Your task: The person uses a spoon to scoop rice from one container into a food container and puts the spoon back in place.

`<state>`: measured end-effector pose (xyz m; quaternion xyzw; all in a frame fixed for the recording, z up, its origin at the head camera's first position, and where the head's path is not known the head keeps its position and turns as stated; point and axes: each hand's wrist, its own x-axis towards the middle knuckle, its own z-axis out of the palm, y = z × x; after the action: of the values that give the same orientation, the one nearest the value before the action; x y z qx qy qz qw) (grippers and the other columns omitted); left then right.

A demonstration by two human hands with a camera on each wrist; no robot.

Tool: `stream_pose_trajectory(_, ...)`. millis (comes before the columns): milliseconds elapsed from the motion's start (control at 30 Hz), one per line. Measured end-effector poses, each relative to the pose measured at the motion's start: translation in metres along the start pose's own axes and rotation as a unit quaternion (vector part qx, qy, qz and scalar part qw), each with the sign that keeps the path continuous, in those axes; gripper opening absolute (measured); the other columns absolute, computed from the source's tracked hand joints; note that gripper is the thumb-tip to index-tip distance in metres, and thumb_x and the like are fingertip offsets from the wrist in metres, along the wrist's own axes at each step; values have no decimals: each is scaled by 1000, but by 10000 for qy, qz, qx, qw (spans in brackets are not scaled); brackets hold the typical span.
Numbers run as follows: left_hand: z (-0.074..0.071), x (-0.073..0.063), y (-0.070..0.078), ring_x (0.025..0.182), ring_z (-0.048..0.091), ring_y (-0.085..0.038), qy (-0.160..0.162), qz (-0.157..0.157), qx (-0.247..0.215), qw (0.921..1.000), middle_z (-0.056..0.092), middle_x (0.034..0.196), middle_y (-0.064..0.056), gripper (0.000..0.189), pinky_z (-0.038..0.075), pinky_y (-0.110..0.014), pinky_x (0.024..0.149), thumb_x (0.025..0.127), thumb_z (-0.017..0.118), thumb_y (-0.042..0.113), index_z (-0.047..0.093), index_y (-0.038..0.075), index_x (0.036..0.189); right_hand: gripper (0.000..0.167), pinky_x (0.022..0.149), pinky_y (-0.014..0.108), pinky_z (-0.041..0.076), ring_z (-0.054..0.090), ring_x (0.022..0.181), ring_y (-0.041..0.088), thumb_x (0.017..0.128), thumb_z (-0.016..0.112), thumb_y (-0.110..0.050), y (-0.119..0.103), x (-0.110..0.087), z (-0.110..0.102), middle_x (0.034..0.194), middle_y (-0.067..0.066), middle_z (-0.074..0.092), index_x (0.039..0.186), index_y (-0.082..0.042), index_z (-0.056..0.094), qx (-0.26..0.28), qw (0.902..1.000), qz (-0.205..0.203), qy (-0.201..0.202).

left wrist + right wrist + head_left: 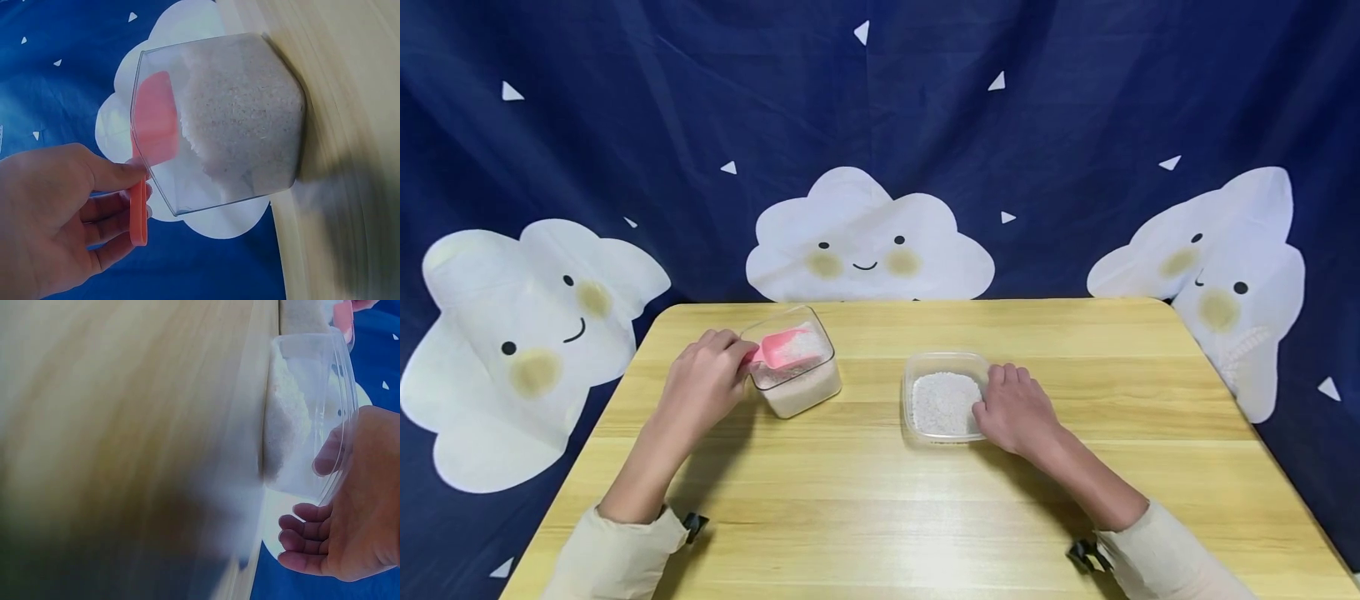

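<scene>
Work judged in progress: the pink scoop [775,352] carries a load of white grains [807,342], not yet emptied. How many loads remain cannot be determined.

The clear container [805,395], toward 11 o'clock on the desk [865,517], holds a deep fill of grains. The scoop's bowl lies inside its rim, its handle projecting toward 9 o'clock, pinched by the left hand [703,379].

The plastic tub [946,363], toward 1 o'clock, holds a lower layer with room above. The right hand [1018,408] grips its wall at 3 o'clock, thumb inside.
</scene>
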<state>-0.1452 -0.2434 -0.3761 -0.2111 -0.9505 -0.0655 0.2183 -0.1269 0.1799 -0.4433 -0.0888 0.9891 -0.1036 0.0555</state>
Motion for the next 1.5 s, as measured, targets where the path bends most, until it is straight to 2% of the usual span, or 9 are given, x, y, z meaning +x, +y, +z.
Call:
stream_pose_trajectory(367,-3,-2,0,89,67,-35,206,-74,-232,9995,73,93,-15,15,58,-51,75,87,80,8,78,1,99,30,81,47,43,47,91,34,94,44,-21,0,-1,1,98,18,48,105,6,49,43,10000,14,37)
stream_pose_trajectory(800,-5,1,4,90,67,-34,311,-147,-445,9984,72,94,-14,15,57,-51,73,88,78,7,77,1,101,31,82,48,44,48,92,35,95,44,-21,-1,-2,0,99,18,50,106,7,49,42,10000,13,31)
stream_pose_trajectory(1267,-3,16,19,96,68,-33,302,-26,-583,9978,73,99,-14,19,58,-50,82,90,79,13,77,2,105,32,84,49,44,48,93,35,95,44,-21,-1,-1,0,100,19,50,108,8,49,41,10000,-1,-3)
stream_pose_trajectory(1500,-3,23,28,97,68,-33,434,98,-658,9968,73,99,-14,20,58,-50,82,90,80,15,77,2,105,33,82,48,44,48,92,35,95,44,-21,0,-1,0,100,19,50,109,8,49,-12,10000,-3,18)
